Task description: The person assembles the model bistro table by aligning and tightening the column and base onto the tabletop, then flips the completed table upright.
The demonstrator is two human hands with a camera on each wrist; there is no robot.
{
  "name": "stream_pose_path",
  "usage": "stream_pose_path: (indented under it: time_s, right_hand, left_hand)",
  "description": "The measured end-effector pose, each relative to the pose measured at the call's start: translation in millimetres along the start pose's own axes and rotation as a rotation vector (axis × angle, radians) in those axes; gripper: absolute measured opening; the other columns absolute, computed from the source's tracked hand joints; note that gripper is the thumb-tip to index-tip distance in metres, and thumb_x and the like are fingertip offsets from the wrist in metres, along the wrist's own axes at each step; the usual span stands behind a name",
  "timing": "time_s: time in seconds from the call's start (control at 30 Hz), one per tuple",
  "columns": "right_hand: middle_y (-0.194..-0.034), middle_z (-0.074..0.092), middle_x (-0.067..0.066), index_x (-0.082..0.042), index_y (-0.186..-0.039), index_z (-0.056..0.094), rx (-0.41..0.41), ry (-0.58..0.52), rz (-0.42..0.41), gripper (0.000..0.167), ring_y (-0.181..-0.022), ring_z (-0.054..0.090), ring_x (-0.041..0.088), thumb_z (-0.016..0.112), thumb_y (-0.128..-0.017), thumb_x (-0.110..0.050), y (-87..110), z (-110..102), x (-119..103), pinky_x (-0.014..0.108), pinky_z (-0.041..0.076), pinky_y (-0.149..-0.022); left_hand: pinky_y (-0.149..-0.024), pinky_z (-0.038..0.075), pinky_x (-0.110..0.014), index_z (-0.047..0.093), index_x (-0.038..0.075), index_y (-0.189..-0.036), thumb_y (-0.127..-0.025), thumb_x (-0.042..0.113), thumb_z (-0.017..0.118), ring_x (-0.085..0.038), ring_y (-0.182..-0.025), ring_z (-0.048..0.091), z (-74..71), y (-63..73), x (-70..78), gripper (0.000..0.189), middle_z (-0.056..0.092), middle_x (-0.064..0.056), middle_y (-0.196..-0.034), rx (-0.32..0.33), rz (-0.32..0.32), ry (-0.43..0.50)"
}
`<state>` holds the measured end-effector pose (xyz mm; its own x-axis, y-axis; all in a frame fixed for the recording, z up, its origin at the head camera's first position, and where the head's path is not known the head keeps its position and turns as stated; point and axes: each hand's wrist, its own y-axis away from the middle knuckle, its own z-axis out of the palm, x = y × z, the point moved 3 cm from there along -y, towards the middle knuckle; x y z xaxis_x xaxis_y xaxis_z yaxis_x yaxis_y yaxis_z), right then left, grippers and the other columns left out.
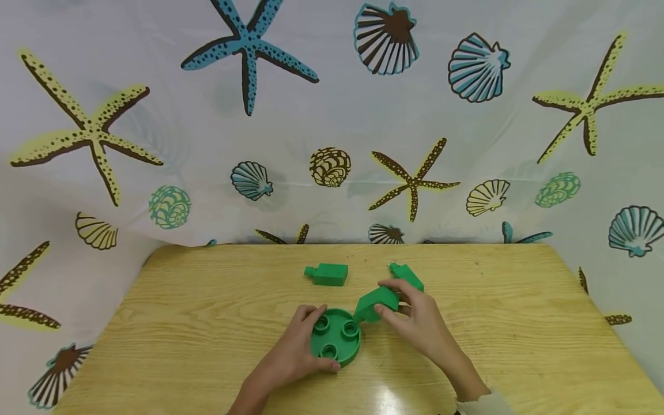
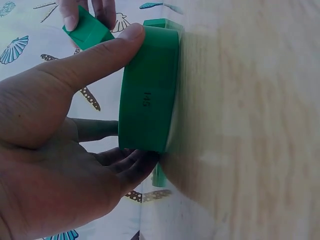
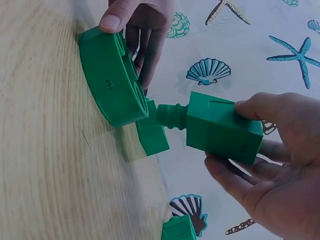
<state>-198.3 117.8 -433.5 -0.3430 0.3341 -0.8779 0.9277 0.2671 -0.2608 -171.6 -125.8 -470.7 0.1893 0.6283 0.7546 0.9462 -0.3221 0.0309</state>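
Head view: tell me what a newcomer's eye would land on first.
Probably the green round base, gripped by the left hand at lower centre, and the green block the right hand holds just to its right. Next, likely, the big blue starfish printed high on the white cloth behind.

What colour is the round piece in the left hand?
The round piece is green; the head view shows it best.

Workspace: wooden table (image 1: 207, 323), shell-print cloth (image 1: 311, 127)
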Motion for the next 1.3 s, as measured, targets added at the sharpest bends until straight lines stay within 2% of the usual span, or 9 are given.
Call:
stream_pose_path:
  time_s: [0.17,0.33,0.57,0.87,1.0,1.3]
  right_hand:
    - [-0.122,0.069,0.006,-0.012,-0.128,0.064,-0.004,-0.050,-0.038,0.042,-0.114,0.068,0.024,0.082,-0.090,-0.015,1.1,7.6,-5.4,0.030,0.059,-0.088]
    - [-0.118,0.070,0.004,-0.012,-0.120,0.065,0.018,-0.045,-0.063,0.038,-0.114,0.068,0.023,0.085,-0.087,-0.013,2.8,11.7,-3.3,0.030,0.059,-0.088]
    - [-0.117,0.068,0.003,-0.011,-0.119,0.067,0.006,-0.051,-0.131,0.035,-0.113,0.068,0.023,0.084,-0.088,-0.016,2.7,15.4,-2.6,0.031,0.059,-0.087]
    - [-0.116,0.070,0.004,-0.011,-0.117,0.069,-0.056,-0.040,-0.150,0.031,-0.111,0.069,0.023,0.082,-0.089,-0.011,1.7,20.4,-2.2,0.031,0.059,-0.088]
    - [-0.115,0.070,0.004,-0.009,-0.116,0.070,-0.047,-0.018,-0.178,0.030,-0.111,0.069,0.023,0.082,-0.088,-0.010,2.4,21.3,-4.5,0.031,0.059,-0.087]
    - [-0.116,0.071,0.001,-0.011,-0.114,0.071,-0.072,0.003,-0.181,0.027,-0.110,0.068,0.020,0.081,-0.089,-0.009,4.5,24.5,-5.7,0.033,0.059,-0.089]
  left_hand:
    - [-0.107,0.044,-0.058,0.042,-0.005,-0.152,-0.070,0.035,0.098,-0.038,-0.130,0.049,-2.8,0.3,-2.8,0.107,0.044,-0.020,-0.142,0.005,0.009,-0.011]
    - [-0.107,0.044,-0.058,0.043,-0.004,-0.151,-0.071,0.036,0.097,-0.038,-0.129,0.050,-3.6,-0.7,-4.8,0.105,0.045,-0.019,-0.142,-0.011,0.032,-0.002]
    - [-0.106,0.044,-0.057,0.042,-0.006,-0.152,-0.072,0.036,0.096,-0.038,-0.129,0.050,-3.6,-1.0,-6.7,0.105,0.046,-0.020,-0.142,-0.010,0.074,0.008]
    - [-0.107,0.044,-0.057,0.042,-0.007,-0.152,-0.071,0.034,0.097,-0.039,-0.131,0.049,-4.6,-2.7,-7.4,0.107,0.046,-0.021,-0.142,0.000,0.092,0.000]
    - [-0.108,0.042,-0.058,0.040,-0.007,-0.153,-0.072,0.032,0.097,-0.040,-0.133,0.047,-5.4,-3.0,-7.5,0.106,0.045,-0.021,-0.144,-0.015,0.095,0.014]
    - [-0.108,0.043,-0.058,0.040,-0.008,-0.153,-0.072,0.033,0.096,-0.041,-0.133,0.048,-5.2,-1.9,-9.3,0.107,0.045,-0.022,-0.144,-0.026,0.104,0.018]
